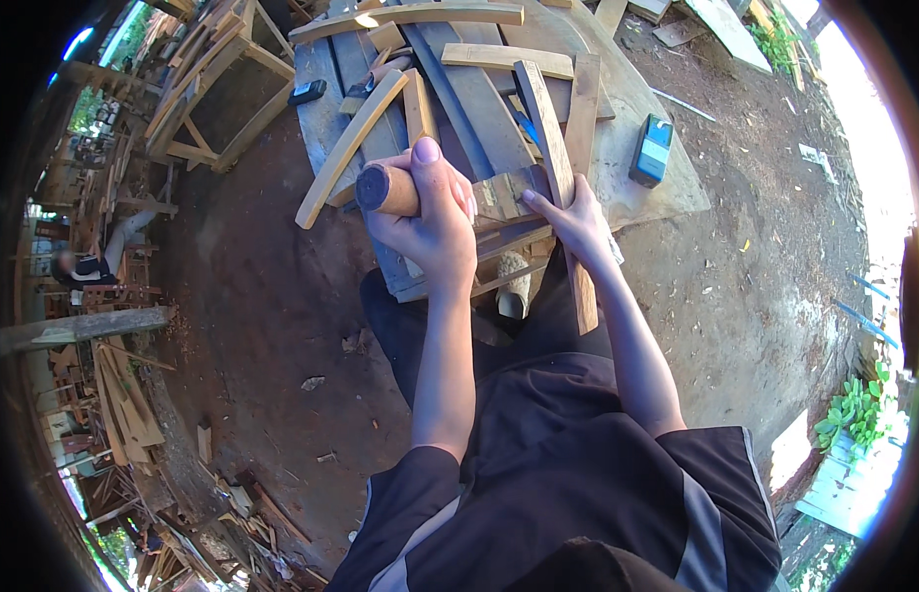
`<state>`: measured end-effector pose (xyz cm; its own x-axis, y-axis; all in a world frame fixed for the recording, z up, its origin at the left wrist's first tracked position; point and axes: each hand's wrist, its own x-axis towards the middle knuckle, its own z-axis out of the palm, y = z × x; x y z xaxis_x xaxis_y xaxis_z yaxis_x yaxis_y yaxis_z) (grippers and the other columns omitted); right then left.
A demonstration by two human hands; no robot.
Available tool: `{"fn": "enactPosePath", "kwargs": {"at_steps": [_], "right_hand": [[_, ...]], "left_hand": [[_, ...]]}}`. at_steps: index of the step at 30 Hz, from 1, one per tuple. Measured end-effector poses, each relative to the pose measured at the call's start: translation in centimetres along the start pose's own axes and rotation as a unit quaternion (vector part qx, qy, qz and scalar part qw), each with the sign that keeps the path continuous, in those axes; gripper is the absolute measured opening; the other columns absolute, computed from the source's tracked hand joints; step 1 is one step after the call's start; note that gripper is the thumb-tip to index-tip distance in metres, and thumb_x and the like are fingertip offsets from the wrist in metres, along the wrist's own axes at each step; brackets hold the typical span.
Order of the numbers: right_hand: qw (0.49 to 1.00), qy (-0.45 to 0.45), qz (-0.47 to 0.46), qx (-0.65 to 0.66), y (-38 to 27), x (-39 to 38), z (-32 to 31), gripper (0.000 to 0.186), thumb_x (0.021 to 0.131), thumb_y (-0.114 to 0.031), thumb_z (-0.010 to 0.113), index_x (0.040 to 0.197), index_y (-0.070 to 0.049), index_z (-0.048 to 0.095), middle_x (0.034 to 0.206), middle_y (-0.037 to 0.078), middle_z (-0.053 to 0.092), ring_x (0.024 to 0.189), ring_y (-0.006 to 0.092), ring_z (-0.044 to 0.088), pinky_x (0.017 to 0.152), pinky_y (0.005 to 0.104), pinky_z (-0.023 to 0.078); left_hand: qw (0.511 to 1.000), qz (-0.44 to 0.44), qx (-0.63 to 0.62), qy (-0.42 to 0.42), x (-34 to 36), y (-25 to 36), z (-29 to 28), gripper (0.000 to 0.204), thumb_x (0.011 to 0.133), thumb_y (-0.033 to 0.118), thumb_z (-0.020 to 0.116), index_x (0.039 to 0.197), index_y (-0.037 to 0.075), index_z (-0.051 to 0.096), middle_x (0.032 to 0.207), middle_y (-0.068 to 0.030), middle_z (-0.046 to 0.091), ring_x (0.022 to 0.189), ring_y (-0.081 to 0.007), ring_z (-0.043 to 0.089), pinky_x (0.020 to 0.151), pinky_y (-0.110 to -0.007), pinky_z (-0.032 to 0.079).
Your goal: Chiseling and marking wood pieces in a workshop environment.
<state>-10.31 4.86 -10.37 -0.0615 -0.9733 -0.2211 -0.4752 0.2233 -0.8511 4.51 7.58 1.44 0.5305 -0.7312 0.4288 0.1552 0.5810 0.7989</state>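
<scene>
My left hand [435,212] is closed around a thick round wooden piece [388,189], its dark end jutting out to the left and the rest hidden in my grip. My right hand [575,222] grips a long narrow wooden strip [548,128], which slants from the bench down toward my lap. The right thumb reaches across to a short wooden block [504,194] lying between my hands. Just past my left hand are an upright-looking wooden piece [418,109] and a curved slat [351,148].
More slats [507,59] lie over the plank-topped bench [667,202]. A blue box [652,150] stands on its right side, a small black object [306,92] on its left. A wooden frame [228,99] stands at far left; scrap wood [129,405] is heaped along the left. Another person [99,261] is there.
</scene>
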Motion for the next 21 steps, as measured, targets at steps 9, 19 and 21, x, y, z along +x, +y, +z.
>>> {"fn": "enactPosePath", "kwargs": {"at_steps": [9,19,21], "right_hand": [[1.000,-0.012,0.009,0.010,-0.42,-0.09,-0.39,0.071,0.071,-0.054,0.077,0.104,0.003,0.051,0.093,0.021,0.065,0.090,0.0303,0.066,0.082,0.0392,0.050],[1.000,-0.010,0.012,0.016,-0.52,-0.25,-0.34,0.071,0.070,-0.053,0.078,0.105,0.003,0.051,0.095,0.021,0.064,0.091,0.0292,0.065,0.082,0.0384,0.050],[0.999,-0.018,0.019,0.030,-0.60,-0.30,-0.41,0.071,0.070,-0.053,0.078,0.105,0.002,0.051,0.096,0.021,0.064,0.092,0.0292,0.065,0.082,0.0385,0.050]], "left_hand": [[1.000,0.013,0.018,0.019,0.19,-0.12,-0.20,0.024,0.094,0.015,0.061,0.079,0.006,0.045,0.051,-0.0010,0.047,0.038,-0.0079,0.044,0.038,-0.022,0.035],[0.999,0.013,0.021,0.024,-0.01,-0.22,0.00,0.023,0.094,0.014,0.061,0.080,0.005,0.045,0.050,-0.0014,0.047,0.037,-0.0080,0.044,0.037,-0.022,0.034],[0.999,0.016,0.022,0.026,-0.03,-0.12,0.10,0.022,0.094,0.014,0.061,0.080,0.005,0.045,0.050,-0.0015,0.047,0.037,-0.0079,0.044,0.037,-0.022,0.034]]}}
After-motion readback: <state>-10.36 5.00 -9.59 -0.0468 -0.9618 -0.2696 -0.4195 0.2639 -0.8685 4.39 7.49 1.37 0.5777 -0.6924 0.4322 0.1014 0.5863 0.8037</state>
